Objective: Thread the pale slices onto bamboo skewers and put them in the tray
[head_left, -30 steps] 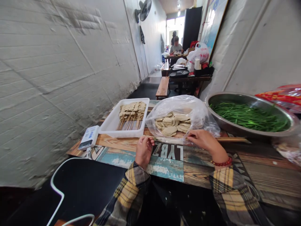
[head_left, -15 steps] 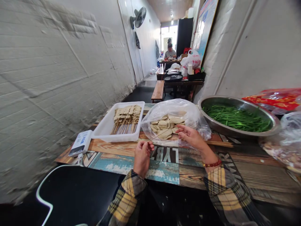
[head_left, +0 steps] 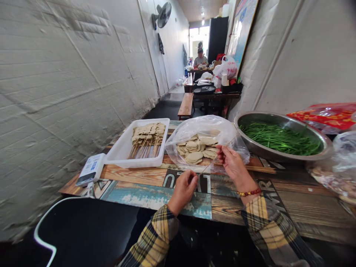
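The left hand (head_left: 183, 189) is pinching the lower end of a thin stick (head_left: 207, 167) between curled fingers; the right hand (head_left: 233, 164) is gripping the same stick higher up, between thumb and fingertips. The stick is slanting up to the right over the near side of a clear plastic bag (head_left: 214, 124), where flat beige slices (head_left: 194, 157) are lying. Beside me, a white tray (head_left: 136, 162) is holding skewered pieces (head_left: 150, 129), left of the bag; a steel basin (head_left: 278, 157) is holding green stalks (head_left: 280, 139), right of it.
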Tool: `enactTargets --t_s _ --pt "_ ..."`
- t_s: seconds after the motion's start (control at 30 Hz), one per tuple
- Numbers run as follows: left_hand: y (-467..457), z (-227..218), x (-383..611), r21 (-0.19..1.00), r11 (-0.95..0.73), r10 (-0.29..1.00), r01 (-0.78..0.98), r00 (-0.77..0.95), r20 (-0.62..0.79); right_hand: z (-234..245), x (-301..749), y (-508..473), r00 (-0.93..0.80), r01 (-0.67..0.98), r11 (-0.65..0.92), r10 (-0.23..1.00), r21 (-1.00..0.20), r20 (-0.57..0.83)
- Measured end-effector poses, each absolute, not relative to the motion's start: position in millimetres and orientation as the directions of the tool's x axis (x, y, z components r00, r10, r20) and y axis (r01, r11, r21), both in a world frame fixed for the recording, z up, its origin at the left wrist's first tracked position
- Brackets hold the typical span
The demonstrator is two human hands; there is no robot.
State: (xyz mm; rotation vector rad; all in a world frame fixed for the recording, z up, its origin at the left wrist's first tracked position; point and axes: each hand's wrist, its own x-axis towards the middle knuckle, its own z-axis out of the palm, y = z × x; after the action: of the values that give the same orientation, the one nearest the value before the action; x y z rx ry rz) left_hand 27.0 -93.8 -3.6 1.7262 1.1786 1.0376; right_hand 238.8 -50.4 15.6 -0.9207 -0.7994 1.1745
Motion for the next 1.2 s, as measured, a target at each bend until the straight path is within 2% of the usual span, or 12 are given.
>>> enactTargets --t_s 0.13,0.23,0.33,0.6,0.67,0.87,1.0,1.07,1.13,1.2 --pt "-68 2 22 0.887 -0.3 0.952 0.353 0.175 0.252 15 237 -49 0.21 -0.203 0.162 0.97 -0.966 0.119" --pt "-45 5 21 0.749 -0.399 0.913 0.53 0.147 0.381 11 229 -50 0.082 0.026 0.128 0.988 -0.991 0.13" --pt "-30 5 23 0.593 -0.433 0.885 0.679 0.196 0.422 5 220 -52 -0.022 0.196 0.127 0.992 -0.972 0.125" --pt "-12 -7 27 0.413 -0.429 0.875 0.804 0.255 0.412 -8 211 -51 -0.099 0.327 0.155 0.987 -0.932 0.129" --pt "-8 -9 26 0.403 -0.444 0.869 0.8 0.274 0.413 -10 211 -50 -0.11 0.318 0.159 0.985 -0.935 0.13" --pt "-1 -1 28 0.461 -0.48 0.861 0.746 0.302 0.409 -12 211 -50 -0.083 0.295 0.145 0.989 -0.944 0.126" --pt "6 1 31 0.625 -0.455 0.888 0.634 0.27 0.372 -11 209 -51 -0.059 0.287 0.122 0.992 -0.95 0.109" --pt "9 0 31 0.763 -0.411 0.912 0.499 0.232 0.339 -10 208 -51 -0.048 0.283 0.111 0.994 -0.953 0.101" --pt "10 0 31 0.91 -0.308 0.946 0.277 0.188 0.262 -10 207 -52 -0.041 0.269 0.115 0.993 -0.956 0.108" --pt "10 3 30 0.988 -0.151 0.978 0.022 0.148 0.146 -8 205 -54 -0.039 0.257 0.135 0.991 -0.957 0.129"
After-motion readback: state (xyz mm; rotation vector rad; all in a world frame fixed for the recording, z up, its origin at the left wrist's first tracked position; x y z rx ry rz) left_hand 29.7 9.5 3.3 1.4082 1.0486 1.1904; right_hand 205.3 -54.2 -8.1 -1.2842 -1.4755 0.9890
